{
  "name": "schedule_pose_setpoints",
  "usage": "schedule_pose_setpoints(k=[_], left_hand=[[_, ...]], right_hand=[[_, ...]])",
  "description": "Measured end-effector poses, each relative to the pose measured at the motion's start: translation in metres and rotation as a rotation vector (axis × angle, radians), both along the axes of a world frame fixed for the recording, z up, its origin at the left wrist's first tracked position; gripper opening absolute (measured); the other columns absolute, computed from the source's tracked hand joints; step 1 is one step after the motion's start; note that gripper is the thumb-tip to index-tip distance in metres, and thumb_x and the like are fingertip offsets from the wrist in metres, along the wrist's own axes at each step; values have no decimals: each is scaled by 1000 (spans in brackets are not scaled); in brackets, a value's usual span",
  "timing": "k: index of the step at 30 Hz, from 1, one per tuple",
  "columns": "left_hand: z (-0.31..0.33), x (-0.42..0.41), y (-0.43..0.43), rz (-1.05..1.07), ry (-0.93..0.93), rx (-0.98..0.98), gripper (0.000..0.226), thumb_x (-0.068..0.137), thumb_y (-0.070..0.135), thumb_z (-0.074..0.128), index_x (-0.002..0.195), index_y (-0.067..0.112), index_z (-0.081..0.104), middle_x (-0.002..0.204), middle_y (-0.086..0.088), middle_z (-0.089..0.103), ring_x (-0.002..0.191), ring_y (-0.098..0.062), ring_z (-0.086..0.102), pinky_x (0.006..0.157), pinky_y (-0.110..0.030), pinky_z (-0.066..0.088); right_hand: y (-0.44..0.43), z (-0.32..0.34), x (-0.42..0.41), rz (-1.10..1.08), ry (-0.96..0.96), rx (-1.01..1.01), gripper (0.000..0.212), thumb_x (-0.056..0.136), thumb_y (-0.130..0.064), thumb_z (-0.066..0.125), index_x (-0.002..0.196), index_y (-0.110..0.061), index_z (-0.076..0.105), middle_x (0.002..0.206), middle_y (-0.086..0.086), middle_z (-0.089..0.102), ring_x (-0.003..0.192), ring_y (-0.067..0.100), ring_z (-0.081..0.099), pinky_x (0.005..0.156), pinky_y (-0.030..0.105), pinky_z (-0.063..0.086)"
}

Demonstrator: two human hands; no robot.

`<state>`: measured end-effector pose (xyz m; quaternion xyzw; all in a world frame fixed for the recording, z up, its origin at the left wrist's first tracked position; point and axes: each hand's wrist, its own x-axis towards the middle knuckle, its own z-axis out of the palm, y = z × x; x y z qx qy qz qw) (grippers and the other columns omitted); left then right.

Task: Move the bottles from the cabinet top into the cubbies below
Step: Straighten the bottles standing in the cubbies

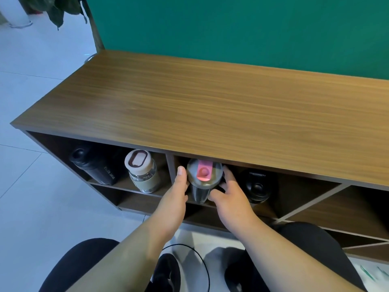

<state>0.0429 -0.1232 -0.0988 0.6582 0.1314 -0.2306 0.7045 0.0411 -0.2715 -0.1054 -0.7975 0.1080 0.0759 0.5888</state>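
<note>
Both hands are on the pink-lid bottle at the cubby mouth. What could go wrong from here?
1. The pink-lid bottle stands at the shelf's front edge; if the left hand and right hand let go now, it might tip out.
2. The black bottle sits close to its right; pushing in at an angle could knock it.
3. The lid is just under the cabinet top and may catch its edge.

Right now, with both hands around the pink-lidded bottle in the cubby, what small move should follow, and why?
Probably let go and draw both hands back. The pink-lidded bottle already stands upright inside the cubby, with the left hand and right hand on either side, and the cabinet top holds no bottles.
</note>
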Motion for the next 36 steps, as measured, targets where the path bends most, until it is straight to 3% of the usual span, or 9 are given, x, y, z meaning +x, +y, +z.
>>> schedule_pose_setpoints(k=[5,11,14,16,20,24,29,32,36], left_hand=[[-2,0,2,-3,5,-18,154,29,109,41,162,33,21,169,9,26,152,-13,30,128,-47,18],[-10,-6,22,-45,47,9,150,33,108,46,160,32,27,163,17,32,148,-6,36,126,-43,22],[-9,-15,67,-99,37,114,106,52,102,47,139,43,50,147,21,52,124,8,53,111,-32,36],[-1,-19,99,-4,-22,206,66,80,86,42,125,41,59,136,15,62,125,-3,58,108,-35,42],[1,-8,135,322,-51,201,59,105,55,27,151,23,47,156,-1,48,138,-23,49,121,-47,32],[-3,16,140,318,-70,143,72,100,66,17,162,30,25,169,7,27,152,-18,31,126,-50,22],[-17,34,148,187,-77,161,90,83,83,17,161,39,21,170,12,22,156,-17,22,128,-46,17],[-26,33,153,115,-96,121,103,64,100,23,155,52,26,167,14,28,155,-17,24,127,-48,17],[-32,31,156,72,-121,129,78,59,105,20,130,77,32,165,17,33,153,-15,27,127,-50,18]], right_hand=[[-1,1,1,15,3,7,80,79,-3,61,140,-46,32,117,-16,61,106,-5,55,80,13,41],[3,1,-11,-9,164,94,86,80,-6,61,154,-27,21,129,-12,45,120,8,44,103,32,36],[12,-1,-33,178,423,27,90,68,-28,64,151,-15,31,130,1,52,120,16,48,96,26,32],[32,1,-38,331,503,-8,96,60,-35,62,150,-17,34,133,-3,54,121,12,49,99,24,31],[89,0,-24,401,360,51,85,72,-33,64,150,-32,30,148,-13,38,136,8,38,115,37,29],[137,11,13,244,224,103,87,83,-24,63,155,-30,16,147,-13,31,138,10,30,110,32,27],[158,18,45,165,129,79,72,88,-13,59,151,-32,29,115,-15,47,108,8,43,90,26,31],[160,13,51,180,145,57,73,87,-18,59,150,-38,29,122,-11,57,107,11,48,88,29,34],[161,3,51,187,145,45,80,82,-20,61,150,-41,26,129,-9,61,119,13,53,93,30,38]])
